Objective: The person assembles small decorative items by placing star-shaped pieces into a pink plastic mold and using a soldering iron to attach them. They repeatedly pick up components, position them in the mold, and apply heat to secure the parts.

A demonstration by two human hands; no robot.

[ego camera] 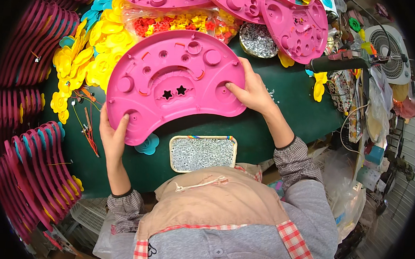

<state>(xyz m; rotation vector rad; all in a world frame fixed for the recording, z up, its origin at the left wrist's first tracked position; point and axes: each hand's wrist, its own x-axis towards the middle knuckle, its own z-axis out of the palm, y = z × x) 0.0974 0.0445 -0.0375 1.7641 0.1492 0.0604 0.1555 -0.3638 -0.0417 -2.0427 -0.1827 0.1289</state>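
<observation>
A pink curved plastic shell (209,91) is held up over the green table, its inner side with posts and round recesses facing me. Two star-shaped holes show near its middle. My left hand (113,131) grips its lower left end, thumb in the recess there. Around the right end my right hand (253,88) is closed, thumb on the inner face. Below the shell, a blue flower-shaped plastic piece (148,144) lies partly covered by it. Close to my apron stands a shallow tray of small screws and washers (203,155).
Yellow flower-shaped pieces (104,50) heap at the back left, beside a bag of red and yellow stars (177,24). Stacked pink shells (33,169) line the left. A bowl of metal parts (258,40), more shells (295,28), a black-handled power screwdriver (337,62) and loose wires (89,130) surround the workspace.
</observation>
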